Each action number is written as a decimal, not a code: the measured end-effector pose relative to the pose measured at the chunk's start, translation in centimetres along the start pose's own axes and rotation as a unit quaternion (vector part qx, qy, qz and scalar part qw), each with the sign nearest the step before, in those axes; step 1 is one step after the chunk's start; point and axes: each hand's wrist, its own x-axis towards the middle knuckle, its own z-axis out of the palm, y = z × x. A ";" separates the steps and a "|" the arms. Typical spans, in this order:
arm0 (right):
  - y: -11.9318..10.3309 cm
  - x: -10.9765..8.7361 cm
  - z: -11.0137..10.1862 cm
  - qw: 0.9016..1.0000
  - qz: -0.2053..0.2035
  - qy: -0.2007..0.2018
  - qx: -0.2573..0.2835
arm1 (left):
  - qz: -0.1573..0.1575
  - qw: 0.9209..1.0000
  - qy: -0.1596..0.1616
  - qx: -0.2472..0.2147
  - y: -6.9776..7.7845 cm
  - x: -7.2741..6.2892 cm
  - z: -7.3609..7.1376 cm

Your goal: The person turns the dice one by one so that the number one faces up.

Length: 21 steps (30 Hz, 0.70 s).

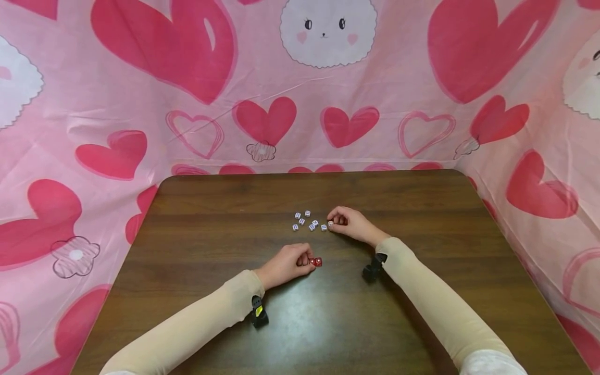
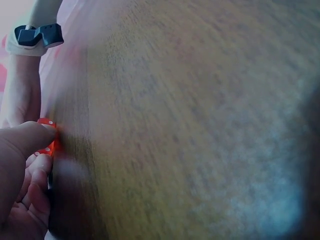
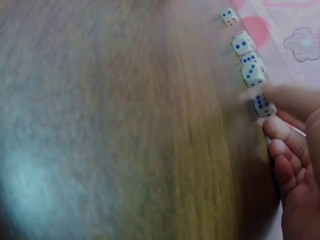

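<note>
Two red dice sit side by side on the wooden table. My left hand pinches the nearer of the pair between thumb and fingers; in the left wrist view the thumb partly covers the red dice. Farther back, my right hand has its thumb and fingertips around a white die at the right end of a loose group. Several other white dice lie to its left. From the right wrist, a white die with blue dots shows at the thumb tip.
The brown wooden table reaches back to a pink cloth printed with hearts, which also hangs at both sides. A small black camera is strapped to the left wrist, another black camera to the right.
</note>
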 end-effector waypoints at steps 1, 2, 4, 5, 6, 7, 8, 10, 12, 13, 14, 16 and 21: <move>0.0 0.0 -0.1 1.000 -0.001 0.000 -0.001 | 0.000 1.000 0.000 0.000 0.0 0.0 0.0; 0.0 -0.1 -0.1 1.000 -0.001 0.001 -0.003 | 0.000 1.000 -0.002 0.000 0.0 0.1 0.0; 0.1 -0.1 -0.2 1.000 -0.004 0.001 -0.004 | -0.001 1.000 -0.004 0.003 -0.1 0.1 0.0; 0.1 -0.2 -0.2 1.000 -0.005 0.002 -0.005 | -0.002 1.000 -0.005 0.004 -0.1 0.1 -0.1; 0.1 -0.2 -0.3 1.000 -0.007 0.002 -0.007 | -0.001 1.000 -0.005 0.004 -0.1 0.2 -0.1; 0.1 -0.2 -0.3 1.000 -0.008 0.004 -0.009 | -0.003 1.000 -0.006 0.004 -0.2 0.2 -0.1; 0.1 -0.2 -0.3 1.000 -0.009 0.006 -0.009 | -0.004 1.000 -0.006 0.003 -0.2 0.3 -0.1; 0.1 -0.2 -0.4 1.000 -0.009 0.008 -0.007 | -0.006 1.000 -0.006 0.002 -0.2 0.4 -0.1; 0.0 -0.3 -0.4 1.000 -0.010 0.007 -0.001 | -0.005 1.000 -0.005 0.002 -0.2 0.4 -0.1; 0.0 -0.3 -0.3 1.000 -0.010 0.004 0.000 | -0.007 1.000 -0.006 0.004 -0.2 0.3 -0.1; 0.0 -0.3 -0.3 1.000 -0.012 0.001 0.001 | -0.007 1.000 -0.007 0.005 -0.1 0.3 -0.1; -0.1 -0.4 -0.3 1.000 -0.017 -0.006 -0.001 | -0.003 1.000 -0.007 0.008 -0.1 0.2 -0.1; 0.1 -0.4 -0.1 1.000 -0.016 -0.008 -0.014 | 0.007 1.000 0.001 0.006 -0.2 0.1 0.0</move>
